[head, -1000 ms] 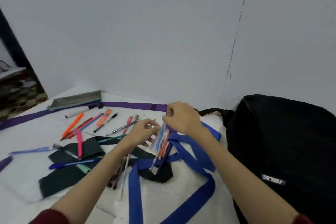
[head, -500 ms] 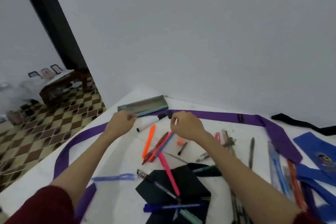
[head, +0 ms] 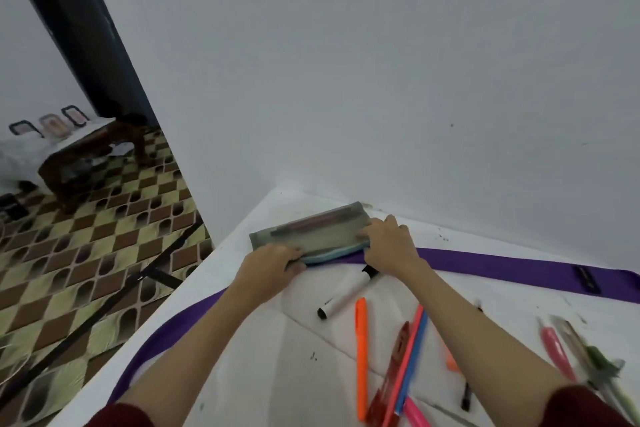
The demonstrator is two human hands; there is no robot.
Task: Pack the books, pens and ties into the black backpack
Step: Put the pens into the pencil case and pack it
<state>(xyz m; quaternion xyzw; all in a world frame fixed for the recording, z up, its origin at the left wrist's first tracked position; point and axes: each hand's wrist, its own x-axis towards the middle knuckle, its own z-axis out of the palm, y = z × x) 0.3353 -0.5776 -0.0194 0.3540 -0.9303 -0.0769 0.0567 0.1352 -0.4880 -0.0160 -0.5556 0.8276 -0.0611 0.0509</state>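
The white counter (head: 277, 350) fills the lower right, against a grey wall. A purple tie (head: 502, 265) curves across it from 3 o'clock round to 7 o'clock. At the counter's far corner lies a grey mesh pencil pouch (head: 311, 230) with pens showing inside. The left hand (head: 268, 265) grasps its near left end with fingers curled over the edge; the right hand (head: 389, 241) grasps its right end. At 6 o'clock from the pouch lies a white marker (head: 344, 295), then an orange pen (head: 361, 357) and a pink pen (head: 405, 360) beside a blue one.
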